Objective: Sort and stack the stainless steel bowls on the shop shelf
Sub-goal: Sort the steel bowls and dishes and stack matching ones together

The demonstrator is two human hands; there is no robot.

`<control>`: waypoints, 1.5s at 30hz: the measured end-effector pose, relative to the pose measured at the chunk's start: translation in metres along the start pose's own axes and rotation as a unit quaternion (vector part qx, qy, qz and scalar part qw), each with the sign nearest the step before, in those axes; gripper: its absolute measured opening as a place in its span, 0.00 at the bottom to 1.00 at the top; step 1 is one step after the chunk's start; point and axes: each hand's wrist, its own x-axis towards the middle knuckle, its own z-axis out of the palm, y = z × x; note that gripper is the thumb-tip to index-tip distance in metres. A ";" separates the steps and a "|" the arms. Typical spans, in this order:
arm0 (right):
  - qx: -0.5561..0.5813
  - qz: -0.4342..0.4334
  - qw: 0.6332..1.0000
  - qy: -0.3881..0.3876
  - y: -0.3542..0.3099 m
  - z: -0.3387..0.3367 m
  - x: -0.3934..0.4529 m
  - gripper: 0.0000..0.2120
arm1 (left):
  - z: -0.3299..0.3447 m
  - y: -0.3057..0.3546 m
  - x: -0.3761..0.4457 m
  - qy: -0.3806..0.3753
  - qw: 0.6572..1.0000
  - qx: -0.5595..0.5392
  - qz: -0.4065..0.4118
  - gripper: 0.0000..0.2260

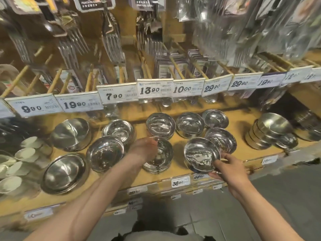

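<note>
Several shiny steel bowls stand on the wooden shelf. My right hand grips the near rim of one tilted bowl, held just above the shelf's front. Behind it leans another bowl. My left hand holds the far-left rim of a short bowl stack at the shelf's middle. More bowls sit behind: one stack, a second and a third. To the left lie a bowl and another.
Larger matte bowls and a wide one stand at the left, beside white dishes. A stack of brushed bowls sits at the right. Price tags and hanging forks overhang the shelf.
</note>
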 end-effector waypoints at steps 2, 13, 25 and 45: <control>-0.002 0.001 1.000 -0.019 0.002 -0.010 0.003 0.11 | 0.010 -0.007 -0.010 -0.005 0.999 -0.050 -0.016 0.08; -0.050 -0.019 0.993 -0.101 -0.009 -0.057 0.034 0.12 | 0.055 -0.019 -0.043 0.096 0.987 -0.111 -0.057 0.07; -0.039 -0.009 0.998 -0.049 -0.025 -0.118 0.071 0.10 | 0.095 0.006 -0.013 0.081 0.987 -0.125 -0.056 0.03; -0.045 -0.014 0.993 -0.107 -0.055 -0.207 0.114 0.06 | 0.213 0.062 0.023 0.061 0.988 -0.119 -0.082 0.06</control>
